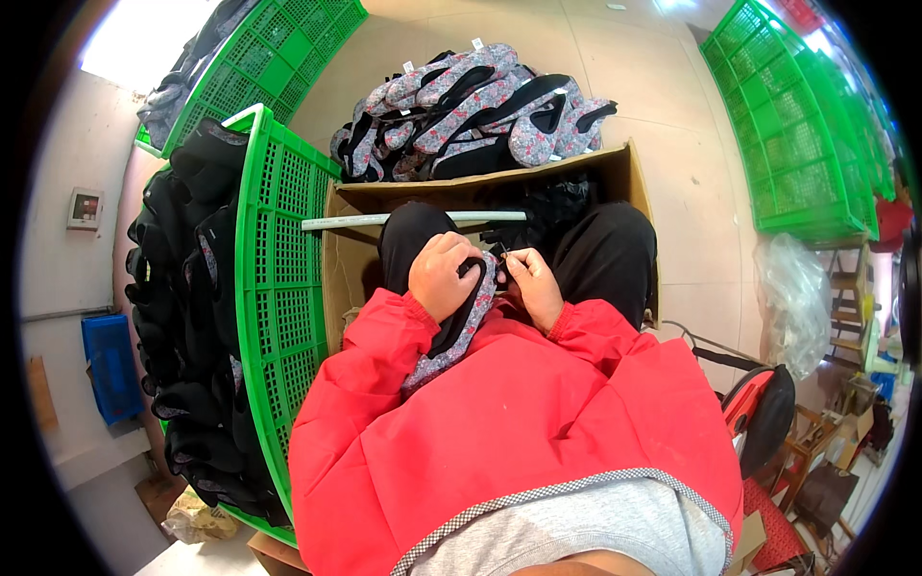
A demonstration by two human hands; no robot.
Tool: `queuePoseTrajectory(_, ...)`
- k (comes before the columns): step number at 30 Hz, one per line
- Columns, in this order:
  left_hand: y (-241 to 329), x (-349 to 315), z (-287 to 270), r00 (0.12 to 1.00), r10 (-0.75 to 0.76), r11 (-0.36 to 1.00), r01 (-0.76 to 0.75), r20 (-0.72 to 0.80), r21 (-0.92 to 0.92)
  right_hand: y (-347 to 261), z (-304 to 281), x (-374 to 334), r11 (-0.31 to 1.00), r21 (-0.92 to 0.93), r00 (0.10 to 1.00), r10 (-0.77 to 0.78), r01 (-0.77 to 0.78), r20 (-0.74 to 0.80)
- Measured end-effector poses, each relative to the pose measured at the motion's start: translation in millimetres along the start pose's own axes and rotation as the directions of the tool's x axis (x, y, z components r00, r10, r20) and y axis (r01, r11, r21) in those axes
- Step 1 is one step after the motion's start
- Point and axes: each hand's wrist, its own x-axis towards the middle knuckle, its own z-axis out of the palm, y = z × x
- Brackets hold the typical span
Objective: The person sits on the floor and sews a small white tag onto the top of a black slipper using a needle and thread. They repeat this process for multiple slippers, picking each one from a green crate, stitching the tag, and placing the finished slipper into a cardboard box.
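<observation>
A curved padded fabric piece (468, 331), black on one side and grey floral with red specks on the other, lies over my lap. My left hand (444, 276) is closed round its black upper part. Close beside it, my right hand (534, 288) pinches at the piece's far end, thumb and forefinger pressed together on something small and dark that I cannot make out. Both hands are above an open cardboard box (343, 264) between my knees. A pale rod (336, 222) lies across the box, and black material (557, 204) fills its far right corner.
Beyond the box, a pile of similar floral padded pieces (480, 110) lies on the tiled floor. At my left stands a green crate (283, 250) holding black padded pieces (197, 288). More green crates (783, 125) stand at the far right, near clear plastic sheeting (795, 298).
</observation>
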Motion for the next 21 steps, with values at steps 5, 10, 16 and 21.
queuePoseTrajectory(5,2,1,-2,0.999,-0.04,0.999,0.04,0.025,0.014,-14,3,-5,1.0,0.01,1.0,-0.003,0.003,0.003)
queuePoseTrajectory(10,14,4,-4,0.981,-0.181,0.983,0.178,0.07,0.045,-10,4,1,0.969,-0.187,0.985,-0.17,0.16,-0.037)
queuePoseTrajectory(16,18,3,-3,0.96,-0.247,0.968,0.237,0.133,0.084,-14,8,4,0.941,-0.293,0.984,-0.177,0.171,0.006)
queuePoseTrajectory(21,10,-6,4,0.97,-0.209,0.978,0.207,0.121,0.027,-31,22,-1,0.789,-0.536,0.95,-0.298,0.3,0.094)
